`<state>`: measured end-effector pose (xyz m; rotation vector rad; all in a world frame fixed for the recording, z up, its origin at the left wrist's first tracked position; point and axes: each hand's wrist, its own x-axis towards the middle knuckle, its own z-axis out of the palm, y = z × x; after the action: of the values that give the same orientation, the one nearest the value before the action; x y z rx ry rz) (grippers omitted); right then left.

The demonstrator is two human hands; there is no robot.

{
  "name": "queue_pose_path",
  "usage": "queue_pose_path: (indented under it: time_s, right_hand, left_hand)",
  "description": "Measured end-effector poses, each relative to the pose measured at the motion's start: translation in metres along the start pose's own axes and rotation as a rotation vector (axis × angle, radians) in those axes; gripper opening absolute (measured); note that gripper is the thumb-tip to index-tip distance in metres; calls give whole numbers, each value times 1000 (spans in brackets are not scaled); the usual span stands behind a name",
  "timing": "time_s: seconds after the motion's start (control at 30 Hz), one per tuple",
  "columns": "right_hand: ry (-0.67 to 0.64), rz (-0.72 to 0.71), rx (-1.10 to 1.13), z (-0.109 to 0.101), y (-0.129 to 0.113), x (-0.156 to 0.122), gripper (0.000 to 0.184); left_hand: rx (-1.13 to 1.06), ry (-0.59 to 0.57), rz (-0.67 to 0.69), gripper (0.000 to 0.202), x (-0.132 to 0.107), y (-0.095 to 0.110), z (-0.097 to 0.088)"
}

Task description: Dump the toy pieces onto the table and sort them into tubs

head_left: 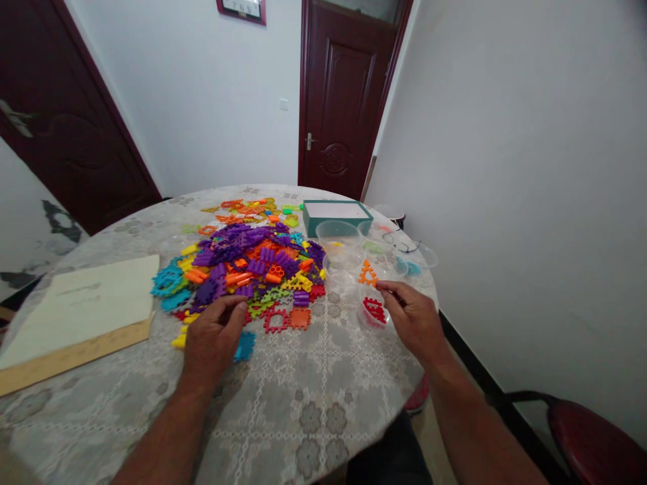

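Observation:
Between the thumb and fingers of my right hand (pixel 412 315) is an orange triangular toothed building piece (pixel 368 273), held up above the right side of the table. Just below it stands a small clear plastic tub (pixel 383 326) with red toothed pieces (pixel 374 310) inside. My left hand (pixel 215 337) is at the near edge of a heap of colourful plastic building pieces (pixel 253 252), its fingers drawn together; whatever they may pinch is hidden. Beside that hand lie a blue square piece (pixel 245 346), a red open-frame piece (pixel 275 321) and an orange square piece (pixel 300 318).
Behind the tub are a larger clear plastic tub (pixel 337 236) and a green-rimmed box (pixel 337 219). Several other clear containers sit on the right with a pair of glasses (pixel 404 242). A pale sheet of card (pixel 91 300) lies at left. A red chair (pixel 591 434) is at lower right.

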<state>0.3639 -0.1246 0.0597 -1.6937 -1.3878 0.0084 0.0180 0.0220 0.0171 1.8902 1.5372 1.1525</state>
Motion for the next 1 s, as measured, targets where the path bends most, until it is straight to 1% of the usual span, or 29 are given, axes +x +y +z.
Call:
queue_pose_path:
  time_s: [0.23,0.47,0.57,0.67,0.8,0.9,1.0]
  right_hand:
    - [-28,-24,-17,2,-1,-8,28]
    - [-18,-27,-72,-4,-2,-12,28]
    - [3,-30,-100,-9,1,-11,29]
    - [66,-52,-169,-17,13,-1,31]
    - [113,-115,-348,-22,40,25,35]
    - [56,-156,-489,-19,63,46,38]
    - [-28,-135,-609,-15,80,60,40]
  left_hand:
    - [8,8,8,32,-1,1,-1]
    - [-11,-9,12,31,1,-2,1]
    - [-6,-16,11,31,1,-4,1]
    - [-4,-12,17,31,1,-3,1]
    - [5,-3,19,31,0,-1,1]
    - [9,-2,30,32,1,-1,1]
    - [20,14,45,32,1,-2,1]
